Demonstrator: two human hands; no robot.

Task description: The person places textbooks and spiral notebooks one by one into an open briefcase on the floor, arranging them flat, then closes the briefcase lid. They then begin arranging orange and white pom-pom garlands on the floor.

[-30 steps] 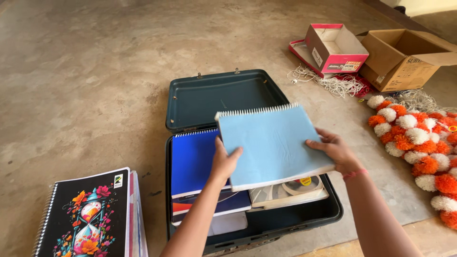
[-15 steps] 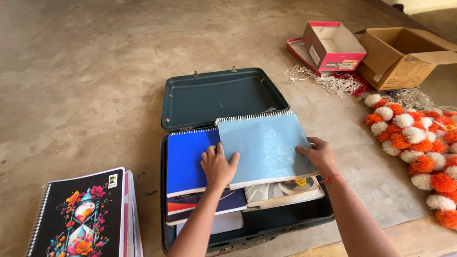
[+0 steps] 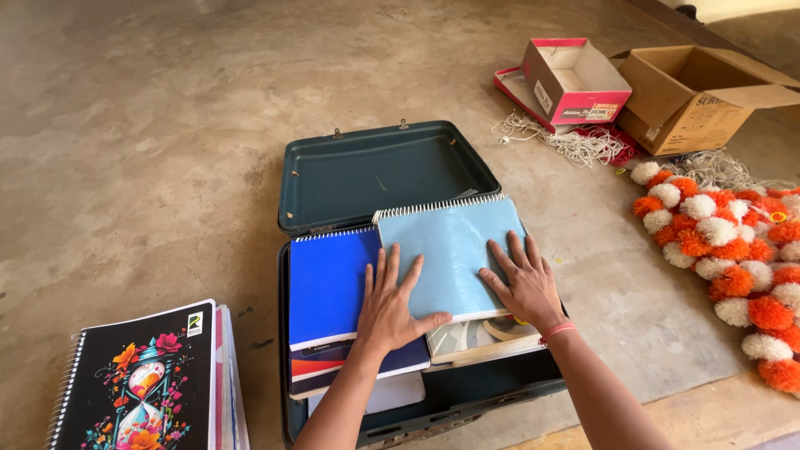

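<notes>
Lowered from mid-air, the pale blue spiral-bound notebook (image 3: 454,254) now lies flat in the dark green metal suitcase (image 3: 383,171), beside a royal blue spiral notebook (image 3: 327,283). Both hands press it down: left hand (image 3: 390,307) and right hand (image 3: 523,282) rest with fingers spread flat, gripping nothing. This looks like the settling step of packing; next the hands need only lift clear. A black floral-covered notebook (image 3: 137,379) waits at left. Farther right stand a pink-and-white shoebox (image 3: 575,79) with a side label and a brown cardboard carton (image 3: 696,96).
</notes>
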